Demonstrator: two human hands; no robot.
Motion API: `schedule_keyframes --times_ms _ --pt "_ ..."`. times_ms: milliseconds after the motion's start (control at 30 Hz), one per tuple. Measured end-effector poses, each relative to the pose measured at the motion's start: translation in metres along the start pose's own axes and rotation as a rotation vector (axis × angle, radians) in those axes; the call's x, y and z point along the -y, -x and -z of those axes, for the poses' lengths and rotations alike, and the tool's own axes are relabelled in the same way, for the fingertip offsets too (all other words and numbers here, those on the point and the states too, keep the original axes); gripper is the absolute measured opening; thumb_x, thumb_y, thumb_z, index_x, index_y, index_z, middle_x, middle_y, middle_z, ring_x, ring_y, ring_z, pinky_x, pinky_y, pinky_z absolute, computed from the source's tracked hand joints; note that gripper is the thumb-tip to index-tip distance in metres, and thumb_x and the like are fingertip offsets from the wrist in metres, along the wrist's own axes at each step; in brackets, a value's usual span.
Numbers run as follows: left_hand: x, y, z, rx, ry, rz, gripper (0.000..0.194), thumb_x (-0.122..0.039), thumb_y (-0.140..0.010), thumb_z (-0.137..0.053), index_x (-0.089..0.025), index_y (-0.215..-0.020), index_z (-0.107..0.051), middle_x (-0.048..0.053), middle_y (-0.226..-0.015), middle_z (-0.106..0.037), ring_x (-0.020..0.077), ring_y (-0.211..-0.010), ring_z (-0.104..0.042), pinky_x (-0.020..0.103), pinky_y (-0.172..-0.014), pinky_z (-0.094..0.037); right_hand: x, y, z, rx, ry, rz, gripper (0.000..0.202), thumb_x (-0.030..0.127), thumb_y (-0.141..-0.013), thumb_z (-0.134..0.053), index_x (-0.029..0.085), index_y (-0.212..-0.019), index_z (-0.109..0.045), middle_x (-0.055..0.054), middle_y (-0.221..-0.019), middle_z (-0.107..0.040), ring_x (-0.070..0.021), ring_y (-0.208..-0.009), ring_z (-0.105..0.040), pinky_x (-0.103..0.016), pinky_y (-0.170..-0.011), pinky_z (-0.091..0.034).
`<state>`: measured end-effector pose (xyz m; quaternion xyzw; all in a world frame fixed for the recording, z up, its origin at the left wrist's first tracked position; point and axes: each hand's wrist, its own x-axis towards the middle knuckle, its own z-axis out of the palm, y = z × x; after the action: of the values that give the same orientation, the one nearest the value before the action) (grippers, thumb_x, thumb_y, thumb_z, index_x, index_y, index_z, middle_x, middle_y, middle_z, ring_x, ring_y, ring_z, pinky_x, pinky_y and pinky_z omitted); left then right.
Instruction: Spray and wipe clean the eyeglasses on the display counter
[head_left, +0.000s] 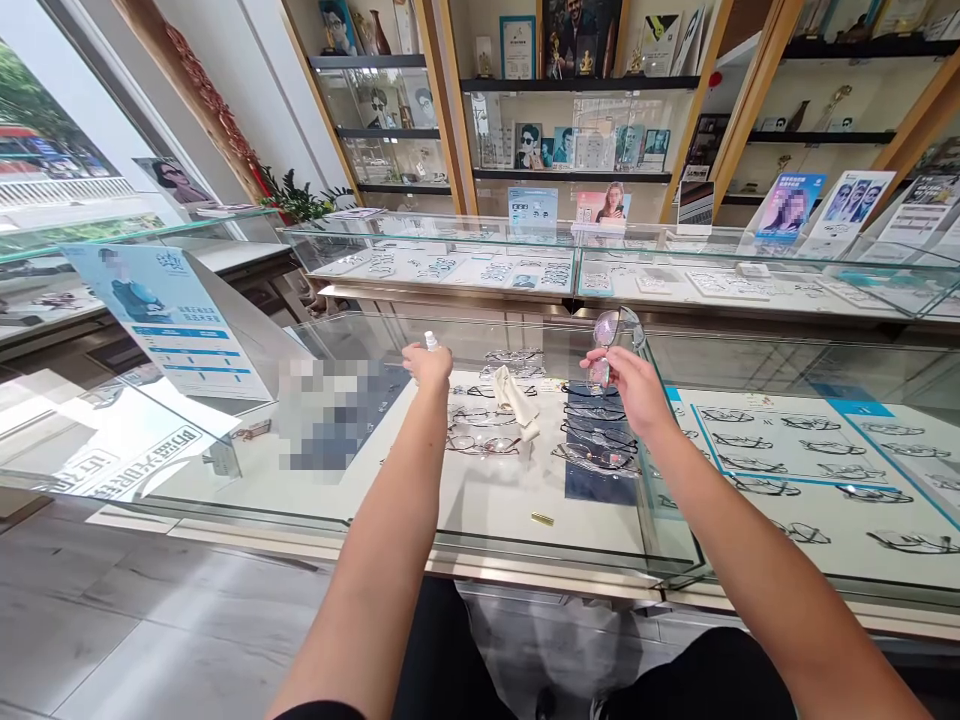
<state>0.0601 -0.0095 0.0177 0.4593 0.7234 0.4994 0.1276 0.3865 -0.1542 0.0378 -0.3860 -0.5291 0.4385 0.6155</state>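
Note:
My left hand (pixel 428 364) is closed around a small bottle with a white nozzle (pixel 430 341), most of it hidden by the fingers. In my right hand (pixel 628 380) is a pair of round-lensed glasses (pixel 604 330), pinched and raised above the glass counter. A crumpled cream cloth (pixel 515 403) lies on the counter between my two hands. Rows of glasses (pixel 484 440) show around and below the cloth, and more frames (pixel 598 458) rest over a dark blue panel under my right hand.
The glass counter's front edge (pixel 487 560) runs before my knees. A folded blue-and-white sign (pixel 169 320) stands at left. More framed eyewear (pixel 817 425) fills the case at right. Another display case (pixel 450 262) and shelves (pixel 562 180) stand behind.

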Motion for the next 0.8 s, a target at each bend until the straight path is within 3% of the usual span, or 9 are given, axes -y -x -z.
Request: schedule_keyframes --times_ms 67,133,167,233,333,400,533,667,800 --pt "-0.016 0.013 0.004 -0.21 0.007 0.059 0.056 -0.014 -0.091 -0.061 -0.022 -0.142 -0.038 0.029 -0.163 -0.041 0.0414 -0.153 -0.048 0.065 -0.122 -0.04 0.001 0.0 -0.001 0.0 0.002 0.008 0.03 0.052 -0.089 -0.073 0.024 -0.094 -0.083 -0.005 -0.097 -0.084 -0.0196 -0.082 -0.062 -0.035 -0.074 -0.041" --pt "-0.035 0.03 0.009 -0.467 0.084 -0.111 0.06 -0.011 -0.085 -0.062 -0.021 -0.141 -0.045 0.023 -0.161 -0.049 0.0368 -0.153 -0.047 0.057 -0.124 -0.04 0.001 0.001 -0.001 0.003 -0.001 0.013 0.03 0.051 -0.09 -0.073 0.024 -0.094 -0.083 -0.005 -0.097 -0.085 -0.0194 -0.082 -0.062 -0.035 -0.074 -0.041" --pt "-0.043 0.039 0.011 -0.454 0.113 -0.227 0.052 -0.011 -0.085 -0.062 -0.021 -0.135 -0.052 0.019 -0.151 -0.058 0.0344 -0.146 -0.054 0.053 -0.121 -0.042 0.001 0.001 -0.001 0.005 -0.003 0.015 0.03 0.051 -0.09 -0.073 0.024 -0.094 -0.083 -0.005 -0.097 -0.085 -0.0195 -0.082 -0.062 -0.035 -0.074 -0.041" --pt "-0.057 0.056 0.015 -0.125 0.139 -0.429 0.027 -0.015 -0.089 -0.058 -0.021 -0.115 -0.062 0.011 -0.118 -0.072 0.0267 -0.112 -0.068 0.042 -0.105 -0.052 0.002 0.001 -0.001 0.008 -0.002 0.019 0.03 0.052 -0.091 -0.072 0.024 -0.094 -0.083 -0.005 -0.097 -0.085 -0.0198 -0.082 -0.062 -0.035 -0.074 -0.041" --pt "-0.065 0.073 0.017 0.55 -0.034 -0.617 0.014 -0.024 -0.092 -0.058 -0.023 -0.096 -0.071 0.002 -0.081 -0.069 0.0206 -0.077 -0.064 0.033 -0.075 -0.049 0.002 0.001 -0.001 0.008 0.0 0.021 0.03 0.051 -0.091 -0.072 0.024 -0.094 -0.083 -0.005 -0.097 -0.085 -0.0198 -0.082 -0.061 -0.035 -0.074 -0.04" --pt "-0.066 0.079 0.017 0.793 -0.258 -0.668 0.017 -0.023 -0.088 -0.061 -0.024 -0.094 -0.077 0.001 -0.075 -0.069 0.0206 -0.072 -0.062 0.032 -0.068 -0.044 0.003 0.001 -0.001 0.009 0.0 0.019 0.029 0.051 -0.091 -0.072 0.024 -0.094 -0.083 -0.005 -0.097 -0.085 -0.0194 -0.08 -0.06 -0.035 -0.073 -0.04" --pt "-0.066 0.087 0.014 0.904 -0.564 -0.665 0.037 -0.016 -0.08 -0.063 -0.028 -0.107 -0.086 0.004 -0.096 -0.079 0.0236 -0.083 -0.069 0.032 -0.072 -0.047 0.005 0.002 -0.002 0.011 0.012 0.017 0.029 0.051 -0.091 -0.072 0.024 -0.093 -0.083 -0.006 -0.097 -0.084 -0.0193 -0.079 -0.059 -0.035 -0.072 -0.039" --pt "-0.068 0.092 0.008 0.947 -0.655 -0.726 0.043 -0.018 -0.08 -0.065 -0.031 -0.113 -0.089 0.006 -0.12 -0.081 0.028 -0.109 -0.073 0.034 -0.094 -0.054 0.005 0.003 -0.002 0.007 0.025 0.013 0.029 0.051 -0.09 -0.072 0.025 -0.092 -0.083 -0.005 -0.096 -0.083 -0.0196 -0.08 -0.059 -0.035 -0.072 -0.041" --pt "-0.066 0.094 0.0 0.972 -0.704 -0.725 0.038 -0.02 -0.076 -0.07 -0.03 -0.106 -0.09 0.008 -0.113 -0.083 0.0322 -0.121 -0.071 0.041 -0.114 -0.05 0.004 0.002 -0.003 0.011 0.034 0.018 0.03 0.052 -0.091 -0.071 0.025 -0.092 -0.083 -0.006 -0.097 -0.084 -0.0202 -0.081 -0.06 -0.035 -0.072 -0.042"
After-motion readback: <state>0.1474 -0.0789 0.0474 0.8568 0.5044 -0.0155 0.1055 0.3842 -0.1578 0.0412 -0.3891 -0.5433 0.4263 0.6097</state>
